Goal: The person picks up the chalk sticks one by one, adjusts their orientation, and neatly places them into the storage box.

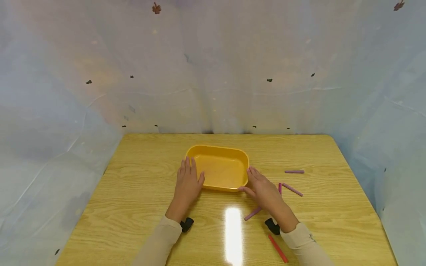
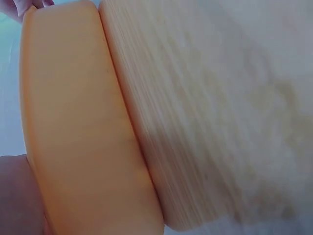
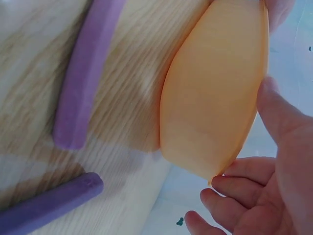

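Observation:
A shallow yellow plastic tray with rounded corners sits on the wooden table, nothing inside it. At its left end, my left hand rests over the rim, fingers fairly straight and thumb spread toward the near side. My right hand holds the near right corner; in the right wrist view its thumb lies on the rim and bent fingers reach round the corner. The left wrist view shows mostly the tray's outer wall; the left fingers are largely hidden there.
Several chalk-like sticks lie right of the tray: a mauve one, a pink-mauve one, a magenta one partly behind the right hand, another mauve one and a red one. A pale patterned curtain hangs behind the table.

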### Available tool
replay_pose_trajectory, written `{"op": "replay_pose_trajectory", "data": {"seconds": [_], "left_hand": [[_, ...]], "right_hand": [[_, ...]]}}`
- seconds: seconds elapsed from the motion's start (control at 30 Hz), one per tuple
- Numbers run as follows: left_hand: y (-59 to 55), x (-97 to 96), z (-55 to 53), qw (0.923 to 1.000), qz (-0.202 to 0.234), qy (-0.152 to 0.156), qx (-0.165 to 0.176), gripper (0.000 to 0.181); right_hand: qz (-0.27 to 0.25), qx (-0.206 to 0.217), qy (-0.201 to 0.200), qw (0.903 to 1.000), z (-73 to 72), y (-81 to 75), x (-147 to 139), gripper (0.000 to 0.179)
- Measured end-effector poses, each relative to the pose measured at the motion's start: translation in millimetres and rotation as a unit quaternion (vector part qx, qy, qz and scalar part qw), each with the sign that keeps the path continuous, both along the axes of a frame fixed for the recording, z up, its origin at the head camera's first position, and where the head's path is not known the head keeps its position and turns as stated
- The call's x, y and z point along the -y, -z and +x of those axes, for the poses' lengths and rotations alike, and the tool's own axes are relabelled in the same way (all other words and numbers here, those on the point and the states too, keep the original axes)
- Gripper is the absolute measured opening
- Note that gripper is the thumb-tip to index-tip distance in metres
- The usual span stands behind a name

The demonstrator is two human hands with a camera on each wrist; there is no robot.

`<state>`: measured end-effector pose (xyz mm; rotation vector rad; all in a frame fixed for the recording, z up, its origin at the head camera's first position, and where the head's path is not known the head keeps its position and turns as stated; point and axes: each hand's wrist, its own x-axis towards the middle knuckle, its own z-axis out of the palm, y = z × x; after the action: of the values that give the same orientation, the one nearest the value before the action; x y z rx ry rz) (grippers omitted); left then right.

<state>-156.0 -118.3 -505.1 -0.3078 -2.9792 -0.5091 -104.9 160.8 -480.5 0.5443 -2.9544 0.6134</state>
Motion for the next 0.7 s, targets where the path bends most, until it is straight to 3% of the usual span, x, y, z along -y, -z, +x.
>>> {"op": "replay_pose_trajectory", "data": {"seconds": [0.27, 0.7], "left_hand": [[2.1, -1.0, 12.6, 0.9994, 0.018, -0.012, -0.027, 0.071], [2.4, 7.2, 37.2, 0.9985, 0.003, -0.013, -0.053, 0.070]], "right_hand": [[0.004, 0.012, -0.003, 0.9999, -0.4, 0.3, 0.4, 0.080], [-0.003, 0.031, -0.015, 0.9994, 5.6, -2.4, 5.5, 0.080]]}}
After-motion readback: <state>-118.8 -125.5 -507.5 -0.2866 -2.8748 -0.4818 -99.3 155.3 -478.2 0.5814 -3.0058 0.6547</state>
